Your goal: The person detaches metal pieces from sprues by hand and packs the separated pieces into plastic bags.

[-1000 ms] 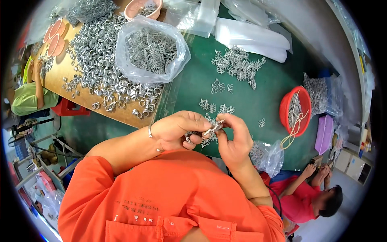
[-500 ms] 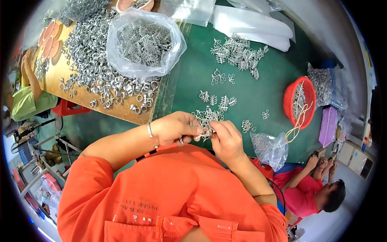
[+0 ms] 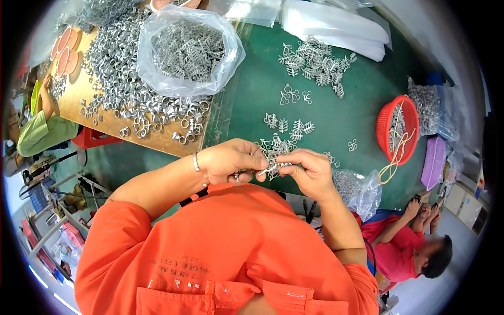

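Observation:
Both my hands meet over the near edge of the green table. My left hand is closed, thumb and forefinger pinched on a small silver metal piece, with more bits of metal showing under its curled fingers. My right hand grips a small leaf-shaped metal piece between thumb and fingers, its tip close to the left fingertips. Just beyond the hands lies a heap of silver wire-like pieces, partly covered by them. Farther off are a few branch-shaped pieces and some looped ones.
A larger pile of branch-shaped pieces lies at the back. Left are a full plastic bag and many metal rings. A red basket with cord and a small clear bag stand right. Other people sit on both sides.
My right hand has moved slightly right and its fingers have straightened, so the leaf-shaped piece in it now shows. My left hand stays pinched. The whole view has shifted a little.

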`<state>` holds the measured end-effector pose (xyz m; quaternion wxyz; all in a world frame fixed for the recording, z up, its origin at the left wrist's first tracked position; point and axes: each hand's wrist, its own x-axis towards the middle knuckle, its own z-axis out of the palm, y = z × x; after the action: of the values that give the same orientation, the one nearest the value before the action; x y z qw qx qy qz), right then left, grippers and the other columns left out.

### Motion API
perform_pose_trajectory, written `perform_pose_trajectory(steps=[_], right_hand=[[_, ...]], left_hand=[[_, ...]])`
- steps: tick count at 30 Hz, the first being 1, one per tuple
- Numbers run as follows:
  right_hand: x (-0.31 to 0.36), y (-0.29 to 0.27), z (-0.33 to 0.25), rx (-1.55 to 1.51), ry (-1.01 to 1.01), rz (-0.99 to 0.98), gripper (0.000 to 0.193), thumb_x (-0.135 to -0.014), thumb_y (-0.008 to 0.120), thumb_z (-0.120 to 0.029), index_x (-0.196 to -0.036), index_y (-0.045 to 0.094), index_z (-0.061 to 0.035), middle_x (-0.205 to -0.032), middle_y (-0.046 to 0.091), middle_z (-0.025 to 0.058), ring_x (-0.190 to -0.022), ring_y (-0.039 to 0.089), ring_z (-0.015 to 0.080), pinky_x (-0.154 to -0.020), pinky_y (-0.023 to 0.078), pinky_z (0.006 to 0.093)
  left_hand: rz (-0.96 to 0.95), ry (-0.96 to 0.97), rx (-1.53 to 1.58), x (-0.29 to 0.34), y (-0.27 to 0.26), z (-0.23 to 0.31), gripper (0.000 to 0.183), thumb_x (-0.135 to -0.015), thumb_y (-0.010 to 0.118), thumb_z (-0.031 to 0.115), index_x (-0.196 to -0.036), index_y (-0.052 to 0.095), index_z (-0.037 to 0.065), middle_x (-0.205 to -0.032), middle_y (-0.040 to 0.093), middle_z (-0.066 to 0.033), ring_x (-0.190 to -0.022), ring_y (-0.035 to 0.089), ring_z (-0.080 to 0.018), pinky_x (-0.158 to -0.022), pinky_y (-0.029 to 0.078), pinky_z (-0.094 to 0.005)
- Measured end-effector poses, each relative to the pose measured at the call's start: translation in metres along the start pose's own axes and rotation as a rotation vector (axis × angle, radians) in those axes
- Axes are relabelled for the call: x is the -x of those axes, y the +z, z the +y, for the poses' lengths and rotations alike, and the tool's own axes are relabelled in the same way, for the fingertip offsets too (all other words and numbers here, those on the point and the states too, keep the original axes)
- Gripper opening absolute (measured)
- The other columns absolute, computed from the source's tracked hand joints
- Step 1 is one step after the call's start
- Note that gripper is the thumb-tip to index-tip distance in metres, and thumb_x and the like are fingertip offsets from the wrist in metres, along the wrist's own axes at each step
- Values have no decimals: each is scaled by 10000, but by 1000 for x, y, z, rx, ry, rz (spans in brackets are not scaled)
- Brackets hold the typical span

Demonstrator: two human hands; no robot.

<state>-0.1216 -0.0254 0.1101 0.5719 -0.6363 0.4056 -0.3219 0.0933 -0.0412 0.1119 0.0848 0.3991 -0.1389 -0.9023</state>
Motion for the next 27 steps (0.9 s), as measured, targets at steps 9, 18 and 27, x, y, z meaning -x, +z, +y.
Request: perform_pose_trajectory(steps=[9,18,27], right_hand=[[-4,21,-10,603,-418,261,117,-720,653,-2,-825,602,15,-719,593,104,-577,581,208,-503,478,274],[-10,35,14,-315,294,186,275,-770,643,-26,-1020,541,23,-985,598,96,-793,601,128,-646,517,246],[-10,22,16,-277,97,228,258,-694,678,52,-927,569,24,-1020,601,124,-853,616,165,-705,531,278]], left_hand=[[52,-17,195,3,-4,-1,119,-862,544,120,-826,492,19,-738,565,-66,-474,381,-64,-370,259,-196],[604,786,-642,-16,-2,-15,95,-830,585,72,-845,511,14,-742,598,-48,-581,521,-52,-491,422,-194],[438,534,-663,-2,6,7,141,-811,621,110,-866,577,-12,-718,590,-24,-602,526,-44,-504,428,-187]])
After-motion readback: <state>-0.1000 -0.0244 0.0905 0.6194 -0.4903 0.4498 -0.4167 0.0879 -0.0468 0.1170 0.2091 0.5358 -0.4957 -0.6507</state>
